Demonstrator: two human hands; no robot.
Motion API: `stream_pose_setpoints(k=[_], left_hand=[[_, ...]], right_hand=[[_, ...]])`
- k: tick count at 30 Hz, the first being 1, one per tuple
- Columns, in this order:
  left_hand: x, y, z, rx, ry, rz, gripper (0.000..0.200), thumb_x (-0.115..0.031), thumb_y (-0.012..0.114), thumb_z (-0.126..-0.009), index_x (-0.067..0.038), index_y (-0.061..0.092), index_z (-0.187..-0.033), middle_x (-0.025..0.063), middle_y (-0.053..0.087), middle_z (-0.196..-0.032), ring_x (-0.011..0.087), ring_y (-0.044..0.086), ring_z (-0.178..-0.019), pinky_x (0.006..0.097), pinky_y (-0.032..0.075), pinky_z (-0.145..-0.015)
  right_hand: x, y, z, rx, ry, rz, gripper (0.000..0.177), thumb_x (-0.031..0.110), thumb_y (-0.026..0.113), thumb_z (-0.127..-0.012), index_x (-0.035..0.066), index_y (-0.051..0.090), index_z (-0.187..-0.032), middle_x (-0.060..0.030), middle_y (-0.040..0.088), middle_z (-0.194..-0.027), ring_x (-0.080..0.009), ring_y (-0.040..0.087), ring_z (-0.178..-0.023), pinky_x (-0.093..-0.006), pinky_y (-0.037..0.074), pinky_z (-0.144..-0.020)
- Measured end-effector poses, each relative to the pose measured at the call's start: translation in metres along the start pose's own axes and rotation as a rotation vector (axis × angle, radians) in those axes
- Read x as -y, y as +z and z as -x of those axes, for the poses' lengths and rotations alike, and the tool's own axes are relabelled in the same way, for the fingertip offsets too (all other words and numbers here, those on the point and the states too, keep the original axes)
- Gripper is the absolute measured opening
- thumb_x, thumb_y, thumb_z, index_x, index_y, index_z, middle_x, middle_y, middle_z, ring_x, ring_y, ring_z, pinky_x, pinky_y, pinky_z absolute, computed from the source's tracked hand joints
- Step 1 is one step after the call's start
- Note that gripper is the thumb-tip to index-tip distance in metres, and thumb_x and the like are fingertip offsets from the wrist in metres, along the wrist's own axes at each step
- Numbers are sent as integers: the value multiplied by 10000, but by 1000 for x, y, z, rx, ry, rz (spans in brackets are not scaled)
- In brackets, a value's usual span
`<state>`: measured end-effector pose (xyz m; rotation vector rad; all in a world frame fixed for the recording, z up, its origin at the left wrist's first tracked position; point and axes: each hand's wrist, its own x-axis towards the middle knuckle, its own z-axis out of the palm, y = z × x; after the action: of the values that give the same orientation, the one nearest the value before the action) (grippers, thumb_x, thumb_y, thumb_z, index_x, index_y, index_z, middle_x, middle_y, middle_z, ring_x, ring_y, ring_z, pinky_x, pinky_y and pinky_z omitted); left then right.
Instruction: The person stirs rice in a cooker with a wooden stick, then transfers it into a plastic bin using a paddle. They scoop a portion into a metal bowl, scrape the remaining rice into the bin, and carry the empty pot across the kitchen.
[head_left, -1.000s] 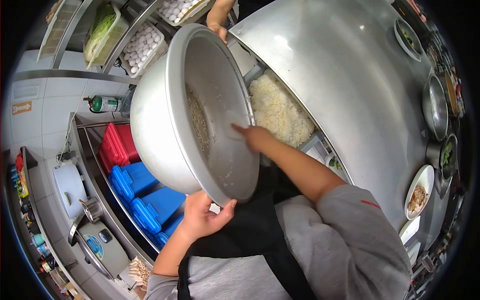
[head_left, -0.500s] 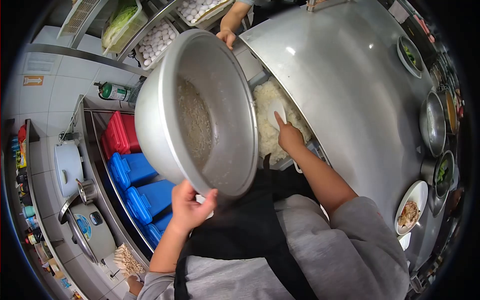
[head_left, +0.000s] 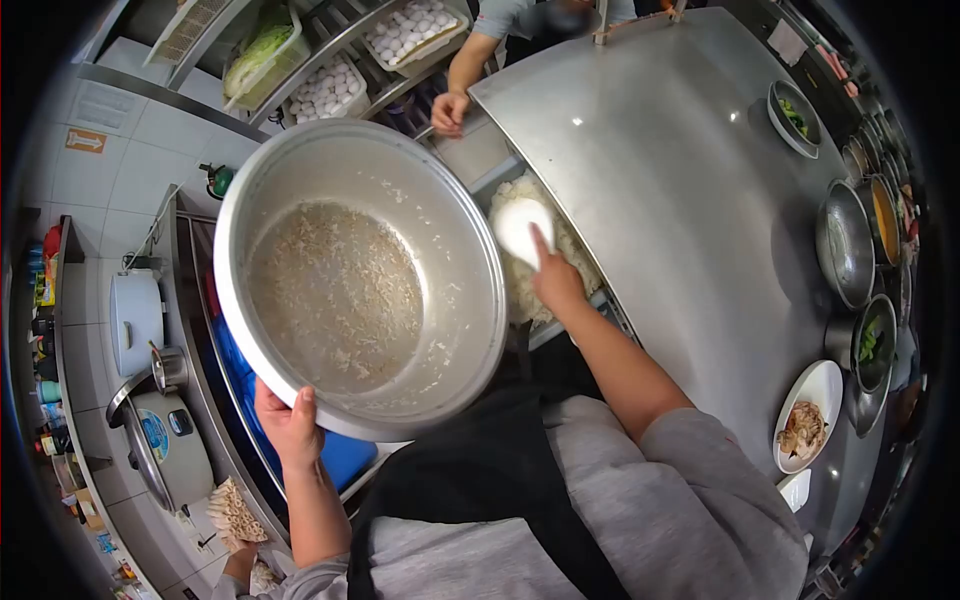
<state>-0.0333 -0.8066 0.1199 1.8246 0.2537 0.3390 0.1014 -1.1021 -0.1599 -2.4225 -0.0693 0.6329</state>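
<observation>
My left hand [head_left: 290, 425] grips the near-left rim of a large metal rice pot [head_left: 455, 240], thumb over the edge. The pot is tilted so its inside faces me, with rice grains stuck to the bottom and a few on the walls. In my right hand [head_left: 562, 285] is a white rice paddle [head_left: 520, 228], index finger stretched along it. The paddle's blade is over a heap of white rice [head_left: 530, 292] in a container [head_left: 492, 178] beside the steel counter. Its handle is hidden by my hand.
A steel counter [head_left: 660, 200] on the right carries bowls and an oval dish [head_left: 820, 390] with food. Another person's hand [head_left: 450, 113] is beyond the pot. Egg trays [head_left: 330, 92] stand at the back; a blue bin [head_left: 345, 460] and a rice cooker [head_left: 180, 470] are left.
The pot has moved left and lower and turned its inside more towards me. The paddle has shifted slightly left, with its blade showing broader. The other person's hand is now apart from the pot.
</observation>
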Motion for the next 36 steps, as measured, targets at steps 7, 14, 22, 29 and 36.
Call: stream_pose_setpoints(k=[7,14,22,29,36], left_hand=[[9,-37,-25,82,55,58,593,-240,753,-808,25,473,-1259,74,606,-1092,152,580,-964,290,453,-865],[-52,-90,-40,68,129,106,681,-276,780,-736,16,458,-1261,120,599,-1088,218,604,-970,336,496,-856],[-113,-20,-108,400,141,415,451,-249,545,-897,-11,471,-1272,143,594,-1144,222,606,-1021,348,505,-866],[-63,160,-126,796,2,880,279,-89,589,-904,10,520,-1156,105,615,-1083,179,607,-997,316,485,-906],[3,267,-106,765,-300,1022,306,-228,540,-965,1,524,-1166,91,617,-1130,169,591,-1072,311,490,-930]], right_hand=[[-2,5,42,-110,97,-105,910,132,585,-822,305,22,-1516,-254,571,-1138,-415,623,-961,-477,512,-829],[-73,42,152,-90,166,-420,877,178,590,-807,97,64,-1505,-310,571,-1185,-433,584,-1079,-428,479,-894],[-74,108,273,-224,443,-1147,546,168,520,-852,-17,338,-1332,-101,523,-742,-126,460,-444,-297,426,-427],[-35,169,347,-231,753,-1197,520,35,563,-799,-20,292,-1239,-121,549,-762,-176,549,-533,-314,472,-459],[-59,206,307,-199,806,-1498,355,112,401,-951,117,303,-1292,-163,587,-889,-250,608,-614,-398,555,-536]])
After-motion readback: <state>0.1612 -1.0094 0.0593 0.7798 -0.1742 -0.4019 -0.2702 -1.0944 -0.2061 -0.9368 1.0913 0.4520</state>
